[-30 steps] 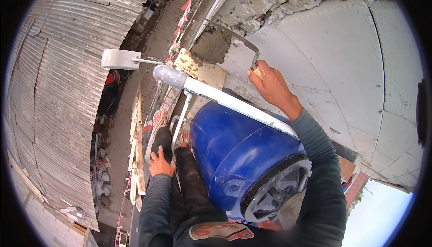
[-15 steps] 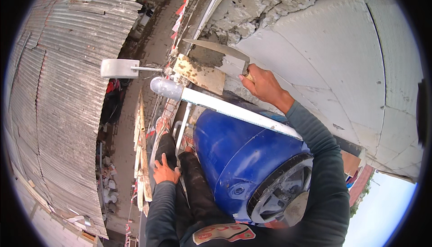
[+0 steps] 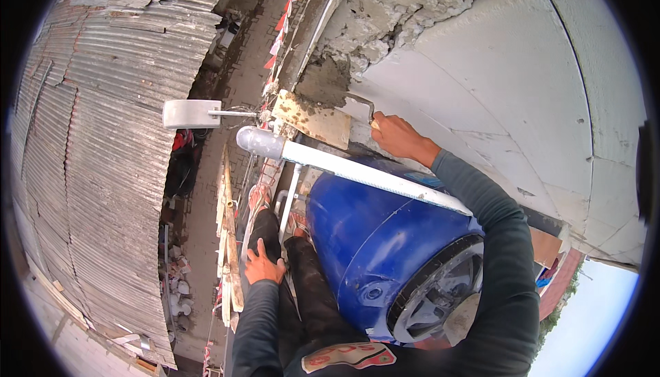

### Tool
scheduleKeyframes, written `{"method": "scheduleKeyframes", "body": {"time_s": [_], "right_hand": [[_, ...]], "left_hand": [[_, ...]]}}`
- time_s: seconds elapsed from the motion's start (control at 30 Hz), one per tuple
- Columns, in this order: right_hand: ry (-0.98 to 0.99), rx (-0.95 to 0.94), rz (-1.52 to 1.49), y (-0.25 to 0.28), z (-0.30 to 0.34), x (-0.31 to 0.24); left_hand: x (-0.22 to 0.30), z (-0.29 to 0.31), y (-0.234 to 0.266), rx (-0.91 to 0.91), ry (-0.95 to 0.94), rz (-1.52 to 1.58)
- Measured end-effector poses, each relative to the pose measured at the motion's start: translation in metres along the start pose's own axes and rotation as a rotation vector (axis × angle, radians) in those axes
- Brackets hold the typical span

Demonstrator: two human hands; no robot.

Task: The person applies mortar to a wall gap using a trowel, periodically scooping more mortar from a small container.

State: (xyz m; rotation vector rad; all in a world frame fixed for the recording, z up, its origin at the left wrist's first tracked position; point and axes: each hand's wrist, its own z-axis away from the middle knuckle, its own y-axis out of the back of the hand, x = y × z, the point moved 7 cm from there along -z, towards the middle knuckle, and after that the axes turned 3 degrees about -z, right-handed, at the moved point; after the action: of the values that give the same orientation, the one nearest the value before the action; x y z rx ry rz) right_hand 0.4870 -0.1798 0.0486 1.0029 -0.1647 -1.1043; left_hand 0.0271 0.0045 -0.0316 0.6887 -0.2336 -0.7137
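My right hand (image 3: 397,135) is closed around the handle of a trowel (image 3: 372,107), whose bent metal neck shows while its blade is seen nearly edge-on. The blade lies against the wall (image 3: 467,68) beside a patch of wet grey mortar (image 3: 322,85). Just below that patch sits a pale board (image 3: 315,121) spattered with mortar. My left hand (image 3: 264,265) is held low over my dark trouser leg with its fingers spread and nothing in them. Whether it presses on the leg, I cannot tell.
A blue plastic drum (image 3: 385,226) stands beside my legs, with a white pipe (image 3: 371,174) crossing above it. To the left are a lamp (image 3: 192,114), wooden strips (image 3: 230,239) and red-and-white bunting (image 3: 285,23). Beyond the drop lie a paved lane (image 3: 237,68) and a corrugated roof (image 3: 117,143).
My right hand has turned the trowel, and its blade has swung from broadly visible above the board to nearly edge-on at the wall. My left hand stays low with fingers apart.
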Motion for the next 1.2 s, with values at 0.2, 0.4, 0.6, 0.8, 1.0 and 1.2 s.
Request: {"method": "scheduleKeyframes", "body": {"time_s": [0.2,0.4,0.6,0.8,1.0,1.2], "right_hand": [[-0.005,0.161,-0.219,0.064,0.029,-0.04],[0.073,0.117,-0.216,0.124,0.098,-0.058],[-0.041,-0.194,-0.231,0.06,0.064,-0.018],[-0.246,-0.478,-0.118,-0.092,-0.035,0.124],[-0.478,-0.559,-0.921,-0.161,-0.07,0.1],[-0.613,-0.656,-1.169,-0.211,-0.08,0.131]], "left_hand": [[-0.001,0.002,-0.004,-0.01,-0.001,-0.012],[0.0,-0.001,-0.007,-0.036,-0.021,-0.003],[-0.009,-0.005,-0.011,-0.022,-0.049,0.027],[-0.005,-0.003,0.0,-0.062,-0.052,0.031],[-0.026,-0.007,0.004,-0.087,0.03,0.068],[-0.019,-0.016,-0.003,-0.194,0.037,0.037]]}}
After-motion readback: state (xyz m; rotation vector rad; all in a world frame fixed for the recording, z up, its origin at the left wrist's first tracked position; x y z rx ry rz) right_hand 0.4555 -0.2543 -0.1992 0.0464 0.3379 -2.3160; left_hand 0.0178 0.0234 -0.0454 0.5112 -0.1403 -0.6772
